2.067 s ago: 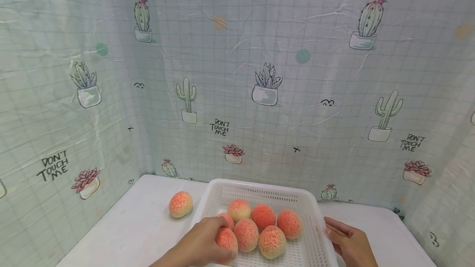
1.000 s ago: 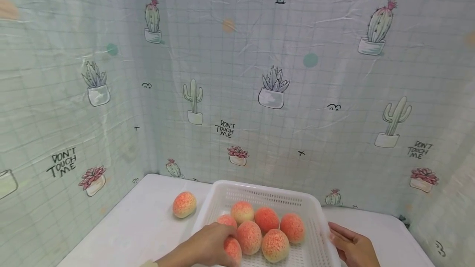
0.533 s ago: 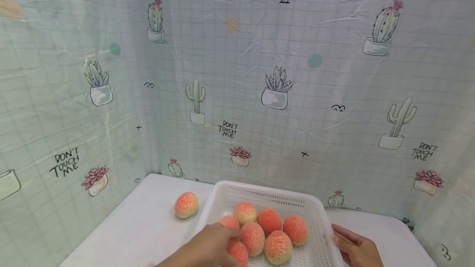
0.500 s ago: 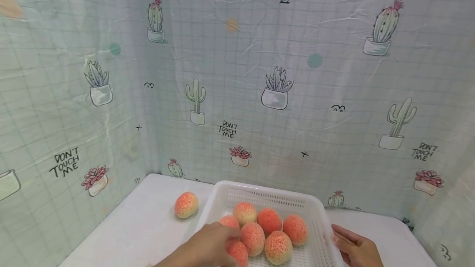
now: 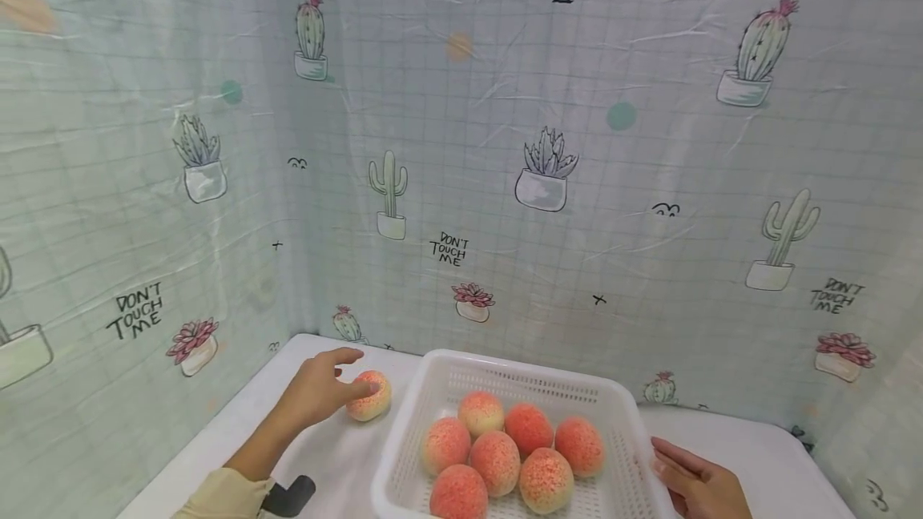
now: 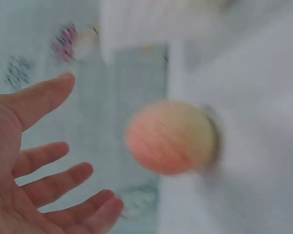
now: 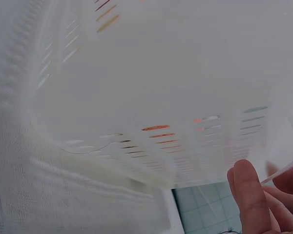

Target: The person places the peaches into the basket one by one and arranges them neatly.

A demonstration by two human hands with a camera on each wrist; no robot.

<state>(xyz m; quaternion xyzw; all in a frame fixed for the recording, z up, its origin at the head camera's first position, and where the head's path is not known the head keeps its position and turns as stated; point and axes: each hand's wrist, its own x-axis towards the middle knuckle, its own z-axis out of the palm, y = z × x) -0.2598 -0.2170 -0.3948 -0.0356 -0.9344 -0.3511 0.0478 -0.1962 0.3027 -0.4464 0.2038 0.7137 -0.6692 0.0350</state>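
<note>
My left hand [image 5: 317, 387] is spread beside a lone peach [image 5: 369, 396] on the table, left of the basket. In the left wrist view its fingers are apart from this yellow and red peach [image 6: 171, 138], holding nothing. A white plastic basket [image 5: 522, 363] with slotted walls stands to the right and holds several more peaches [image 5: 494, 463], grouped toward its left and middle. My right hand [image 5: 703, 487] holds the basket's right rim; in the right wrist view fingers [image 7: 251, 195] lie against the outer wall, and the thumb tip shows through the translucent rim.
The white table [image 5: 317, 463] ends against a plastic curtain [image 5: 461, 166] printed with cacti, which closes off the back and both sides. A black strap or band [image 5: 290, 495] shows at the left wrist, by a beige sleeve [image 5: 227, 495].
My left hand has let go of the peach at the basket's front left and moved left and back, out to the lone peach. The right hand keeps its place at the basket.
</note>
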